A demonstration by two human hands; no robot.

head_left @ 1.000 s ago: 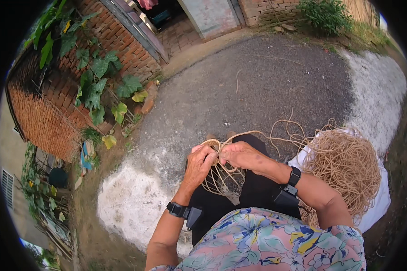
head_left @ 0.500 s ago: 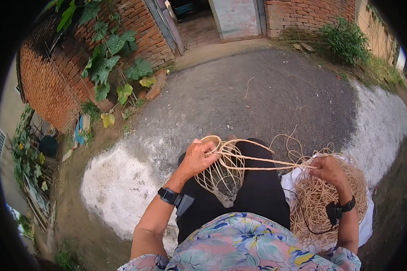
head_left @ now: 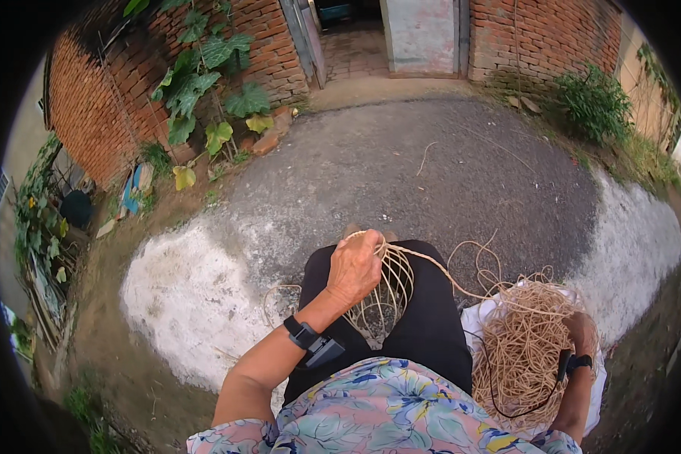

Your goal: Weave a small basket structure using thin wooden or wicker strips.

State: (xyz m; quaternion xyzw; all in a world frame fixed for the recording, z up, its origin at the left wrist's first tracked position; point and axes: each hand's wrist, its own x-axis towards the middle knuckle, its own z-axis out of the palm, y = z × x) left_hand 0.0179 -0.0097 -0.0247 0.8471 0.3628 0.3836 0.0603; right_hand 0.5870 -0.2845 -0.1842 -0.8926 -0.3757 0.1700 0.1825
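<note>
My left hand (head_left: 354,268) is closed around the rim of a small open-work basket (head_left: 397,280) of pale cord or wicker strands. The basket hangs between my knees, and the fingers hide part of its rim. From the rim a twisted straw-coloured cord (head_left: 439,266) runs right in a slack curve to my right hand (head_left: 581,333). That hand is out at the far side of a big tangled heap of cord (head_left: 518,356), its fingers curled on the strand and partly hard to make out. Straps with small dark devices are on both wrists.
Under the heap lies a white sheet (head_left: 473,319), with a thin black cable (head_left: 494,386) across the cord. Loose cord loops (head_left: 480,250) spread onto the dark paving (head_left: 401,166). Farther off are a brick wall (head_left: 265,45), a doorway, a leafy vine (head_left: 193,94) and a bush (head_left: 594,102).
My right hand has moved outward to the right and down over the heap. The doubled cord stretched taut between my hands is now a single slacker strand. My left hand still grips the rim.
</note>
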